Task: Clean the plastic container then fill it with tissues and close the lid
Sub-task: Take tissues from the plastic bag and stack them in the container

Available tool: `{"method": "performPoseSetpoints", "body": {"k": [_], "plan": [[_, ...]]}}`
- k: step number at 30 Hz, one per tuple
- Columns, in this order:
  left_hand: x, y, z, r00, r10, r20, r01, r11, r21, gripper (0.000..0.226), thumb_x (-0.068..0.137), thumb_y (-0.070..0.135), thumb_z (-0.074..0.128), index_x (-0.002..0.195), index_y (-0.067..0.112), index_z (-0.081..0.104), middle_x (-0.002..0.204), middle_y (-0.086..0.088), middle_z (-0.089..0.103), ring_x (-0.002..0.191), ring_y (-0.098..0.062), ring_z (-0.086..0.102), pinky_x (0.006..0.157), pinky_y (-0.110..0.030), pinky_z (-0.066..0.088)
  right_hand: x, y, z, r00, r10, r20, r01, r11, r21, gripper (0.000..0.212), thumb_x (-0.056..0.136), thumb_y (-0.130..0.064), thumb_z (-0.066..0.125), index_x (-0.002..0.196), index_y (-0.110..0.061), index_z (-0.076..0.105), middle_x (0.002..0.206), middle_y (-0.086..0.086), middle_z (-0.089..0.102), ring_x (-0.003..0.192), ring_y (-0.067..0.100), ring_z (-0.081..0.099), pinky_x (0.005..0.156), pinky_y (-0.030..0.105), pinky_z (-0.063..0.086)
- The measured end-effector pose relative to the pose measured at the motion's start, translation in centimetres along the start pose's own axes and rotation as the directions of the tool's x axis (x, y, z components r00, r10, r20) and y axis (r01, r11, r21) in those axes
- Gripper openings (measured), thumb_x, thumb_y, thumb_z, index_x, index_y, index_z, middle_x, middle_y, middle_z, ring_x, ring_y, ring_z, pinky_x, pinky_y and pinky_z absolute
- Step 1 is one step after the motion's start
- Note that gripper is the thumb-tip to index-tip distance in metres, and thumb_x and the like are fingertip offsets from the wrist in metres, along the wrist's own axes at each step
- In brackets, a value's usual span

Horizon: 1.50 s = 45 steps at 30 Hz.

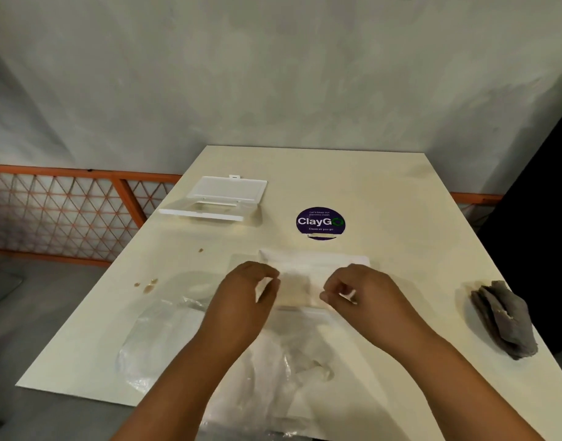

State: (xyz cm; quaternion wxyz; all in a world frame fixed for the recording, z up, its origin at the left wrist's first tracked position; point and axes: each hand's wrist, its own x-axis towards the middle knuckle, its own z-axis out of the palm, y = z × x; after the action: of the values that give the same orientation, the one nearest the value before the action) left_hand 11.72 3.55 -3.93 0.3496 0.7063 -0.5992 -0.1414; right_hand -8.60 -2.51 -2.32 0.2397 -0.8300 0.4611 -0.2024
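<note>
The container [224, 198] lies open on the far left part of the table [400, 198], its clear lid [230, 187] folded back flat toward the wall and its white base nearest the person. It holds nothing that can be made out. The tissues [314, 265], a flat white stack, lie near the table's middle, well apart from the container and just this side of a round purple sticker [320, 223] reading "ClayGo". The left hand [244, 300] has its fingers curled at the left end of the stack and pinches a white edge between thumb and fingers. The right hand [359, 291] has its fingers curled likewise at the right end and pinches white material there. Motion blur hides exactly which layer each hand holds. Clear plastic wrap [155, 342] lies crumpled on the near part of the table, beneath and to the left of the forearms. A folded grey cloth [504, 319] rests near the right edge. Small brown stains [149, 284] mark the surface left of the hands.
</note>
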Motion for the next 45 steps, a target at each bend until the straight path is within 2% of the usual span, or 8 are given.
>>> {"method": "performPoseSetpoints", "body": {"k": [6, 10, 17, 23, 27, 32, 39, 45], "plan": [[-6.4, -4.6, -2.6, 0.99, 0.101, -0.099, -0.084, 0.983, 0.162, 0.015, 0.091, 0.034, 0.059, 0.103, 0.031, 0.069, 0.104, 0.022, 0.064, 0.1, 0.003, 0.057, 0.085, -0.015, 0.046, -4.6, -2.3, 3.1, 0.936, 0.084, 0.342, -0.164, 0.964, 0.211, 0.012, 0.086, -0.032, 0.069, 0.074, -0.032, 0.07, 0.064, -0.021, 0.063, 0.06, -0.002, 0.057, 0.064, 0.019, 0.049], [-8.5, -7.4, -1.5, 0.991, 0.135, 0.019, -0.132, 0.924, 0.36, 0.043, 0.091, 0.046, 0.039, 0.123, 0.028, 0.062, 0.129, 0.009, 0.06, 0.125, -0.013, 0.052, 0.104, -0.041, 0.04, -4.7, -2.9, 7.1, 0.958, 0.147, 0.247, -0.182, 0.976, 0.122, 0.017, 0.086, -0.021, 0.062, 0.076, -0.035, 0.066, 0.072, -0.014, 0.064, 0.063, 0.004, 0.059, 0.067, 0.027, 0.052], [-8.8, -9.3, 0.0, 0.996, 0.068, 0.065, -0.088, 0.924, 0.371, 0.05, 0.092, 0.052, 0.034, 0.132, 0.029, 0.054, 0.138, 0.01, 0.053, 0.133, -0.012, 0.042, 0.113, -0.037, 0.022, -4.0, -4.7, 8.9, 0.97, 0.217, 0.107, -0.218, 0.976, 0.001, 0.033, 0.089, -0.055, 0.054, 0.07, -0.028, 0.059, 0.07, -0.008, 0.064, 0.072, 0.011, 0.061, 0.068, 0.03, 0.051], [-8.9, -9.0, 0.1, 0.995, 0.095, -0.022, -0.082, 0.937, 0.338, 0.039, 0.089, 0.049, 0.045, 0.116, 0.028, 0.065, 0.121, 0.011, 0.065, 0.119, -0.012, 0.056, 0.106, -0.037, 0.034, -4.1, -6.3, 8.9, 0.968, 0.244, 0.054, -0.242, 0.969, -0.045, 0.031, 0.09, -0.037, 0.062, 0.064, -0.029, 0.046, 0.068, -0.008, 0.054, 0.07, 0.017, 0.053, 0.066, 0.029, 0.044], [-8.7, -8.9, 0.2, 0.993, 0.106, -0.059, -0.085, 0.956, 0.279, 0.017, 0.083, 0.033, 0.067, 0.099, 0.027, 0.071, 0.102, 0.013, 0.07, 0.104, -0.011, 0.062, 0.094, -0.032, 0.043, -4.4, -6.5, 9.3, 0.968, 0.25, 0.015, -0.251, 0.968, 0.02, 0.008, 0.09, -0.026, 0.063, 0.087, -0.019, 0.065, 0.09, 0.0, 0.066, 0.087, 0.021, 0.061, 0.072, 0.028, 0.045], [-8.5, -8.5, 0.0, 0.992, 0.096, -0.081, -0.073, 0.964, 0.256, 0.001, 0.082, 0.025, 0.068, 0.082, 0.025, 0.067, 0.086, 0.013, 0.066, 0.083, -0.011, 0.059, 0.078, -0.024, 0.044, -4.1, -6.1, 9.5, 0.976, 0.214, 0.035, -0.216, 0.955, 0.203, 0.016, 0.089, -0.023, 0.063, 0.076, -0.016, 0.068, 0.082, -0.009, 0.066, 0.076, 0.01, 0.062, 0.071, 0.032, 0.052], [-9.2, -8.7, -0.3, 0.983, 0.121, -0.135, -0.072, 0.945, 0.319, 0.036, 0.092, 0.037, 0.04, 0.109, 0.021, 0.068, 0.121, 0.005, 0.065, 0.118, -0.016, 0.056, 0.103, -0.043, 0.043, -4.3, -4.6, 9.2, 0.832, 0.544, 0.112, -0.477, 0.597, 0.645, 0.017, 0.094, -0.015, 0.054, 0.093, 0.001, 0.053, 0.073, 0.015, 0.059, 0.055, 0.023, 0.052, 0.049, 0.035, 0.042], [-9.3, -8.8, -0.1, 0.985, 0.116, -0.124, -0.071, 0.943, 0.325, 0.032, 0.094, 0.032, 0.045, 0.113, 0.021, 0.067, 0.125, 0.003, 0.063, 0.123, -0.018, 0.054, 0.107, -0.046, 0.039, -5.1, -4.5, 9.3, 0.863, 0.44, 0.246, -0.491, 0.624, 0.608, 0.004, 0.088, -0.01, 0.067, 0.09, -0.011, 0.071, 0.077, 0.012, 0.071, 0.057, 0.016, 0.061, 0.048, 0.027, 0.045]]}}
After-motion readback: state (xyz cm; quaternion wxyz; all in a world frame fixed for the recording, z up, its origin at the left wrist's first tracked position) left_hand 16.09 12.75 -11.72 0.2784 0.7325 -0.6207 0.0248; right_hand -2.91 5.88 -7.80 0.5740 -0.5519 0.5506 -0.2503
